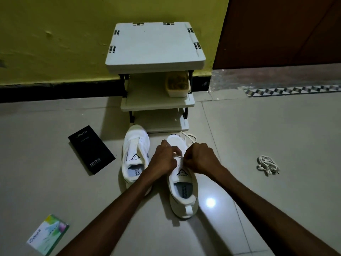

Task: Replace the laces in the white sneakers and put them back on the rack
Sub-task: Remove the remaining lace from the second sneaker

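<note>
White, the right shoe (182,185) stands just before the rack (156,105), our left hand (164,158) and right hand (202,159) both pinching its lace (188,138), the left shoe (135,145) beside it bare, so we judge most lacing and the racking yet to do, with the shelf edge close ahead and open floor (258,130) rightward.

There are two white sneakers (135,156) (182,191), one three-shelf rack (155,45), one black phone box (91,149), one green carton (48,234), one held lace (188,137), one loose lace bundle (267,164), one tub (178,85) and two hands (163,159) (200,158).
</note>
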{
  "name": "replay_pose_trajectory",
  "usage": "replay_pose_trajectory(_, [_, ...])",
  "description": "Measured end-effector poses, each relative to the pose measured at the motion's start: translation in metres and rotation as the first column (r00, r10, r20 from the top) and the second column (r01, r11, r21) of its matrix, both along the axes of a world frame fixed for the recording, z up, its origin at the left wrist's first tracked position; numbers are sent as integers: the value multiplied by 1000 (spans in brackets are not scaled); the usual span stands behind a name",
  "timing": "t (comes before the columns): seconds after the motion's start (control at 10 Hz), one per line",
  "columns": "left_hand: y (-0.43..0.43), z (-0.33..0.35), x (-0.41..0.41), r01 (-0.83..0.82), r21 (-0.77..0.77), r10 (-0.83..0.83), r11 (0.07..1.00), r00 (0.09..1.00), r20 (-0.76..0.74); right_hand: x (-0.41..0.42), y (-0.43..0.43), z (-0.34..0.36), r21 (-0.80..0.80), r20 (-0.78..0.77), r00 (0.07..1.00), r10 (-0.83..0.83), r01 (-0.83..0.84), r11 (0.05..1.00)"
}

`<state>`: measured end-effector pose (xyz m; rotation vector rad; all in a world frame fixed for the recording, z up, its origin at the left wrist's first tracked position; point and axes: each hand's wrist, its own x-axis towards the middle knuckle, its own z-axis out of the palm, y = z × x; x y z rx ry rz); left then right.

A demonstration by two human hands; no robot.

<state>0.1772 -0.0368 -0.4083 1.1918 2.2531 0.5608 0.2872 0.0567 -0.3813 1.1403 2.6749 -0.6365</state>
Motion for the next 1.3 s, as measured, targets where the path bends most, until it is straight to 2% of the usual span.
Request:
replay_pose_trajectory(0.1, [6,3,-1,-6,-30,6,1000,1000,13,4,3,-8,-60,-85,989,-118,113,992])
replay_pose_trajectory(0.2, [13,2,-3,-109,-7,107,994,961,257,14,6,-19,-214,-176,945,-277,238,947])
replay_pose_trajectory(0.3, [12,5,-11,-571,-90,349,816,363,864,23,7,-29,-304,-205,902,-380,310,901])
replay_pose_trajectory(0.4, [9,-3,-15,-620,-95,324,779,268,907,25,7,-34,-321,-232,884,-406,325,890])
replay_pose_trajectory(0.5, [11,2,-15,-263,98,176,960,837,518,24,5,-36,-287,-254,891,-375,301,909])
replay_pose_trajectory(0.6, [16,18,-15,223,-76,-226,972,974,-29,23,5,-36,-282,-254,897,-362,290,915])
replay_pose_trajectory(0.7, [22,30,-9,337,-319,-431,886,853,-295,21,5,-35,-289,-248,901,-356,282,915])
replay_pose_trajectory(0.8, [27,33,-1,307,-364,-438,879,822,-365,22,6,-34,-268,-248,909,-335,268,925])
replay_pose_trajectory(0.9, [30,30,-4,37,109,-33,993,999,-36,23,7,-35,-264,-246,908,-341,276,924])
replay_pose_trajectory(1.0, [29,35,-13,-808,6,293,590,221,930,22,8,-36,-281,-237,906,-351,282,917])
replay_pose_trajectory(1.1, [20,37,-32,-619,-58,338,783,346,875,21,8,-36,-294,-231,903,-362,289,911])
replay_pose_trajectory(1.2, [14,44,-30,78,-143,-39,987,965,258,19,8,-36,-277,-225,909,-350,285,918])
replay_pose_trajectory(1.3, [24,55,-16,-35,234,-37,972,954,297,19,11,-38,-286,-222,907,-357,290,913])
